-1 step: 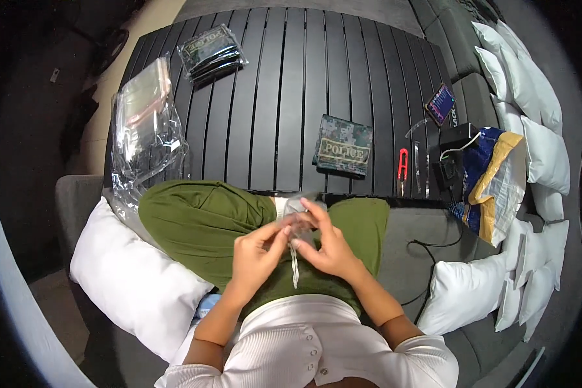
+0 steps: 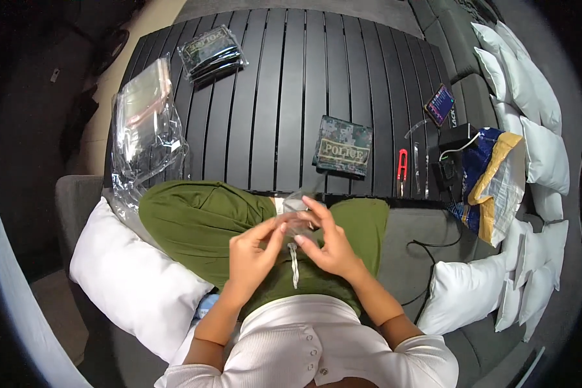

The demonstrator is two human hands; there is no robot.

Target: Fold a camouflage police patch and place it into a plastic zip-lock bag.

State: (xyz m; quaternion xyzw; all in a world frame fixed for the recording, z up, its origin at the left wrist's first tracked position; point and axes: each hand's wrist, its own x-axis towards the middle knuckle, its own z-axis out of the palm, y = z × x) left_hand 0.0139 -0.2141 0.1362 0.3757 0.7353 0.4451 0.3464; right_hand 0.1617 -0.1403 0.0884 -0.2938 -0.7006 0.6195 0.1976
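Over my lap, a small clear plastic bag [image 2: 296, 205] is stretched between both hands. My left hand [image 2: 252, 255] pinches its near left side between thumb and forefinger. Around its right side curl the fingers of my right hand [image 2: 330, 242], with the thumb low and the forefinger raised. Blur and see-through film hide the bag's outline and opening. Ahead and slightly right on the table lies a small stack of camouflage patches or pouches [image 2: 344, 145] with a lettered panel. A second camouflage stack [image 2: 212, 53], wrapped in clear plastic, rests at the far left.
The black slatted table [image 2: 258, 110] spans the area ahead. A pile of clear plastic bags [image 2: 145, 110] hangs over its left edge. On the right are red thread snips [image 2: 402, 169], a phone-like screen [image 2: 440, 105], a black box [image 2: 458, 134] with cables and a blue-and-yellow sack [image 2: 491, 181]. White pillows [image 2: 136, 278] flank me.
My hands shift very slightly, the left one a little leftward, and the plastic between them spreads a bit. Everything on the table stays put.
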